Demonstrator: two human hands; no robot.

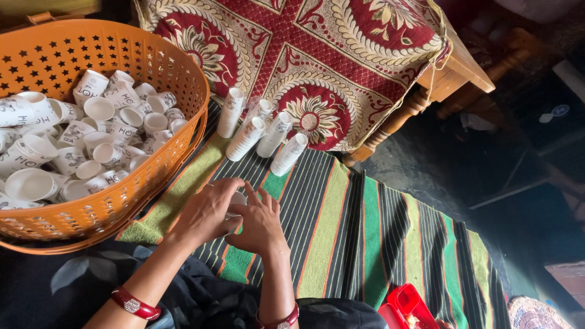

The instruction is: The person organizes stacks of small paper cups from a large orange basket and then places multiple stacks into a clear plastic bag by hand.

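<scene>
My left hand (207, 213) and my right hand (259, 222) meet over a striped mat (341, 237), both closed around a small white paper cup (236, 200) that shows between the fingers. Each wrist wears a red bangle. To the left stands a large orange perforated basket (164, 73) full of loose white printed paper cups (91, 140). Beyond my hands, several stacks of nested white cups (262, 137) lean against a cloth-covered wooden bed.
A red and cream patterned cloth (317, 49) covers the wooden bed frame (469, 67) at the back. A red plastic container (405, 304) lies at the bottom edge. Dark floor stretches to the right. A round patterned object (536, 314) sits at the bottom right.
</scene>
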